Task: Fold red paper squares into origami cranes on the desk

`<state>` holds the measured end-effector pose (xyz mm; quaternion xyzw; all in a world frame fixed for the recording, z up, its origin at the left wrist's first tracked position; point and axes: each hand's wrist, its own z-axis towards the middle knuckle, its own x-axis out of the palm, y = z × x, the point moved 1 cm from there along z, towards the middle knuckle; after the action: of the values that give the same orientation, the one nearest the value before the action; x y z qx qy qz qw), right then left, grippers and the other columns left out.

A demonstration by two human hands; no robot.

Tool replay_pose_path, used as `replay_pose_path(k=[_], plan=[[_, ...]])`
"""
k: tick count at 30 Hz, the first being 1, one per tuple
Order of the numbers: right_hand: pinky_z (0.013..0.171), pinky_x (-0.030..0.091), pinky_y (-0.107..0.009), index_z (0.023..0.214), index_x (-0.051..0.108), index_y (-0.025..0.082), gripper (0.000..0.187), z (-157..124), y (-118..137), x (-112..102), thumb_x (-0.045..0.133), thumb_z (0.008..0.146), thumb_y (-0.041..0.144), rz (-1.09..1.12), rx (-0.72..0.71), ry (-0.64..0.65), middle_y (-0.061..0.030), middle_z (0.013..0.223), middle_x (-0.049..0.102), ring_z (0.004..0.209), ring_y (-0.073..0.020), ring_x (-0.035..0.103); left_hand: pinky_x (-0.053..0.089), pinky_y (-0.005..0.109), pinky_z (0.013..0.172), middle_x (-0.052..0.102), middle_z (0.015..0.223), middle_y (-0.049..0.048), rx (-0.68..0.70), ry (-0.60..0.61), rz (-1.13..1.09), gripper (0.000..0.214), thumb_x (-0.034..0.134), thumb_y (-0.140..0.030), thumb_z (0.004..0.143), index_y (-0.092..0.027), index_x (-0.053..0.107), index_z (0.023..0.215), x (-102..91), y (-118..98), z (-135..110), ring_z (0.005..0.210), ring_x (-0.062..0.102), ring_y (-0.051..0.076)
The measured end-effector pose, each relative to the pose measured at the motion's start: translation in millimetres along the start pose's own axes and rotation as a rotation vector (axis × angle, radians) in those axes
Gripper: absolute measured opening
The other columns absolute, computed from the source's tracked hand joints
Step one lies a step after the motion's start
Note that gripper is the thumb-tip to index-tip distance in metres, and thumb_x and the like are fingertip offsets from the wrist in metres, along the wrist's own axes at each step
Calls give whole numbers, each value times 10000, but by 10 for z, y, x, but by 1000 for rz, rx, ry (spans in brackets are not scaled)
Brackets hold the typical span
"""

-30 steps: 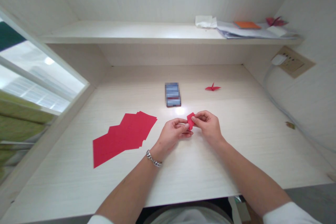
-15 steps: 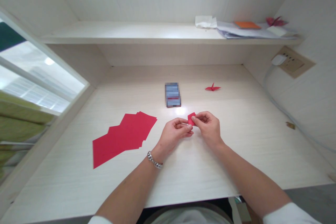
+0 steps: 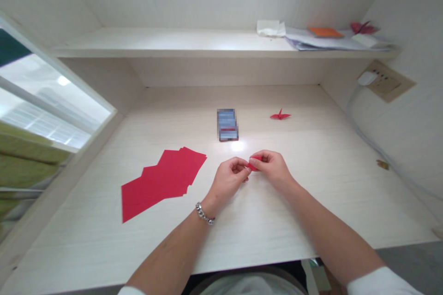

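A small folded piece of red paper [image 3: 255,164] is pinched between my two hands above the desk. My left hand [image 3: 232,173], with a silver chain bracelet [image 3: 205,214] at its wrist, grips the paper's left corner between thumb and fingers. On the other side, my right hand [image 3: 272,166] holds the upper right part, its thumb across the front and the fingers behind. Part of the paper is hidden by the fingers. Beyond the hands, a folded red paper crane [image 3: 280,115] stands on the desk.
Red paper sheets [image 3: 162,175] lie overlapped to the left. A phone [image 3: 227,124], its screen blurred, lies behind my hands. On the shelf [image 3: 155,40] are papers [image 3: 311,41], an orange pad [image 3: 325,32] and a red folded flower-like piece [image 3: 364,27]. A white cable [image 3: 367,140] runs down the right side.
The red paper has turned from upright to lying more sideways. My right hand has come slightly lower, and my left fingers have closed in on the paper's corner.
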<state>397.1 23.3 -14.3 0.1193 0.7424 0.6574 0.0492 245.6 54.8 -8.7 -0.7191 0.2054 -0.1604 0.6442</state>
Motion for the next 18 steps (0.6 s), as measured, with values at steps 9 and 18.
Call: replay_pose_path(k=[9, 18], plan=[[631, 503, -279, 680, 693, 173, 214, -51, 34, 44, 816, 580, 315, 235, 95, -52, 1, 637, 659, 602, -134, 596, 485, 252, 621, 676, 718, 39, 107, -35, 112, 231, 629, -395, 813, -169, 671, 834, -8, -32, -40, 650, 630, 156], [579, 476, -260, 700, 678, 168, 240, -19, -5, 32, 748, 668, 396, -9, 48, 45, -14, 649, 675, 589, -137, 595, 448, 245, 536, 649, 657, 28, 62, -45, 163, 196, 629, -351, 805, -163, 661, 765, -67, 14, -16, 559, 593, 143]])
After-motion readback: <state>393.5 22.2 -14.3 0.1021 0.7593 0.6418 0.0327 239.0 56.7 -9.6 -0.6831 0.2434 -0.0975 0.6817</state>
